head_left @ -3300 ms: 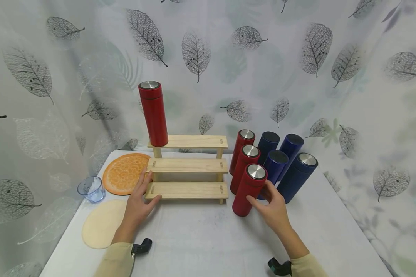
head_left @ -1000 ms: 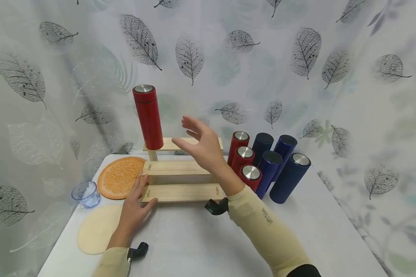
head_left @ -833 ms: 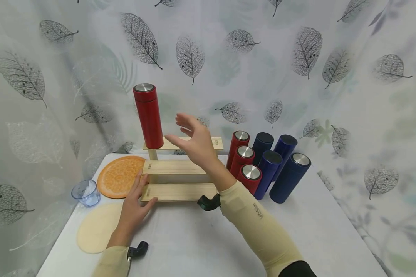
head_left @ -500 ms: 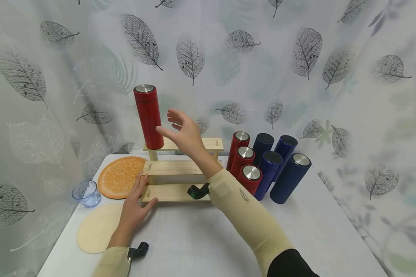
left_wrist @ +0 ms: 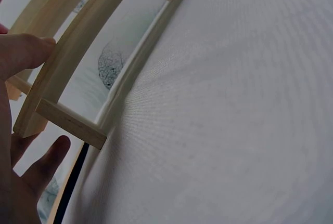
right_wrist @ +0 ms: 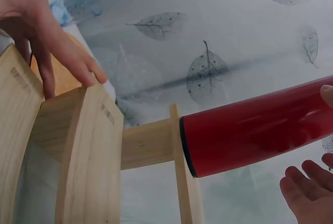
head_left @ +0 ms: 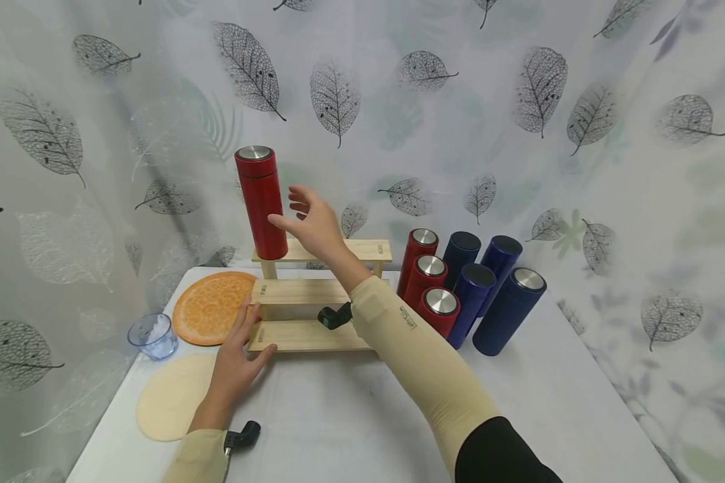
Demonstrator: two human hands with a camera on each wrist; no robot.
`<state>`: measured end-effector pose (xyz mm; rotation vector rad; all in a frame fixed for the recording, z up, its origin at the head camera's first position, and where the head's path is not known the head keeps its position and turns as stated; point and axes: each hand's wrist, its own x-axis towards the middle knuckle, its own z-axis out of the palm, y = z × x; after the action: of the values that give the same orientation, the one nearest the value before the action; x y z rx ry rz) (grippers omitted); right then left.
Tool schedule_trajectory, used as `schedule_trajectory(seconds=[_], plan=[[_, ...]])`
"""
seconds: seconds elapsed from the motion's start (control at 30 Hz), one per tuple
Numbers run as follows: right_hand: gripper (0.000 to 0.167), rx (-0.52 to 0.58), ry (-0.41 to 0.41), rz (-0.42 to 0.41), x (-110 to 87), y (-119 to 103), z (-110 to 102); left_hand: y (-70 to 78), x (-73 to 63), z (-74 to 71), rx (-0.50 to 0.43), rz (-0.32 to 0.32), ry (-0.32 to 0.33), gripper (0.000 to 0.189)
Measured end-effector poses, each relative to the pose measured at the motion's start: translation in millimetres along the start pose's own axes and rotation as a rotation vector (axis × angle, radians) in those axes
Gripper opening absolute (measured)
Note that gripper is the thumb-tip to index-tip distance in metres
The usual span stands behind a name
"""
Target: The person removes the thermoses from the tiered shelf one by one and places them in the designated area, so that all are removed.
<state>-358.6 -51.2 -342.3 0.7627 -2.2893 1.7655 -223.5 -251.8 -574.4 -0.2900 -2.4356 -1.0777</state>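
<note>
A red thermos bottle (head_left: 260, 194) with a silver lid stands at the left end of the top shelf of a three-tier wooden rack (head_left: 305, 292). My right hand (head_left: 320, 225) is raised beside it, thumb toward me and fingers loosely bent. In the right wrist view the thumb overlaps the bottle (right_wrist: 255, 125) while the fingers are apart from it; contact cannot be told. At the rack's left end rests my left hand (head_left: 235, 365), its thumb against the lower shelf's front edge (left_wrist: 78, 47) and its fingers along the side of the middle shelf.
Right of the rack stand more red bottles (head_left: 441, 305) and several blue ones (head_left: 510, 312). On the left are a round orange pizza-like mat (head_left: 211, 308), a pale disc (head_left: 175, 399) and a blue glass (head_left: 154, 339). A leaf-print curtain (head_left: 435, 134) hangs behind.
My right hand has left the front red bottle on the right and crossed over the rack, coming leftward up to the bottle on the top shelf. My left hand has stayed on the rack.
</note>
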Motion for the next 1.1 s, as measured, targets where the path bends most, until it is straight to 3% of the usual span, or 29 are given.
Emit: schedule_trajectory(seconds=[0.53,1.1], plan=[[0.072,-0.006,-0.023,0.056,12.8,13,21,-3.8,0.9,0.9,0.0,-0.013,-0.004,0.097],[0.062,0.008,0.059,0.053,12.2,9,32,-2.2,-0.5,0.6,0.001,0.001,-0.003,0.096]])
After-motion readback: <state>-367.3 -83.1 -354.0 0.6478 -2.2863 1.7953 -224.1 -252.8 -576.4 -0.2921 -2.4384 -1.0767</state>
